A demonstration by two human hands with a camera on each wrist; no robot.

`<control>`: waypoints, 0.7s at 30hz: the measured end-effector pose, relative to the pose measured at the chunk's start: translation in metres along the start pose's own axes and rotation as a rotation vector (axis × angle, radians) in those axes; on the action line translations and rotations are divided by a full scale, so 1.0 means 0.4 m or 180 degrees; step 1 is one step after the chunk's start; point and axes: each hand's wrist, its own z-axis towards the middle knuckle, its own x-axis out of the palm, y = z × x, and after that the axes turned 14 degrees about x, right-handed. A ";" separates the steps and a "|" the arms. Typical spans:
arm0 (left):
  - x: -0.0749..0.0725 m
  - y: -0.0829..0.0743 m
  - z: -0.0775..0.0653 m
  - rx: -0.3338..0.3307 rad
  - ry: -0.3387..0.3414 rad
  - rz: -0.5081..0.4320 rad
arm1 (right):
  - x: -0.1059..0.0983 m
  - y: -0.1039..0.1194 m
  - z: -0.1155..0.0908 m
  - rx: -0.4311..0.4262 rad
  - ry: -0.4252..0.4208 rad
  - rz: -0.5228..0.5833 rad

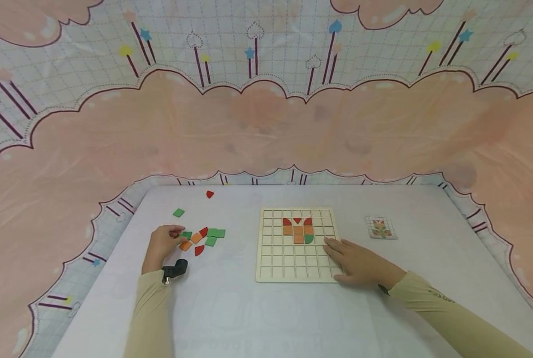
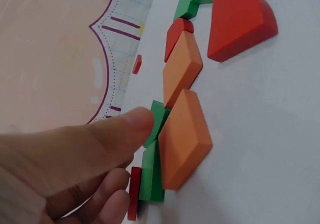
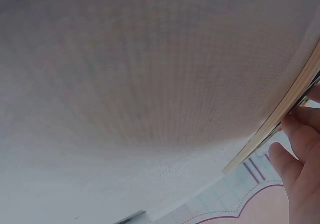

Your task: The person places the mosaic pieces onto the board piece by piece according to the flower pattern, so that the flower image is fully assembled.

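Note:
At the loose pieces on the left of the table is my left hand [image 1: 161,242], thumb and index finger apart around a green piece [image 1: 187,234]. In the left wrist view the thumb overlaps a green piece [image 2: 159,116]; whether it touches is hidden. Orange pieces [image 2: 186,139] lie just beyond. My right hand [image 1: 360,263] rests with extended fingers on the right edge of the pale wooden grid board [image 1: 273,261]. On the board, red pieces [image 1: 308,222], orange pieces [image 1: 298,230] and one green quarter-round piece [image 1: 309,239] sit in the upper middle cells.
A small picture card [image 1: 381,227] with a flower pattern on a grid lies right of the board. A green piece [image 1: 179,213] and a red piece [image 1: 210,194] lie apart, farther back. Several green pieces [image 1: 216,232] and a red piece [image 1: 199,250] lie right of the left hand.

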 end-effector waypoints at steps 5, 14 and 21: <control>0.009 -0.001 0.007 -0.0033 -0.0015 0.0060 | -0.002 0.000 -0.001 -0.0026 -0.0044 -0.0004; 0.015 -0.009 0.021 -0.0065 -0.0009 0.0094 | -0.001 -0.001 -0.001 -0.0005 -0.0019 0.0013; 0.021 -0.017 0.036 -0.0041 0.0029 0.0091 | 0.001 -0.003 0.000 -0.0011 -0.0019 0.0008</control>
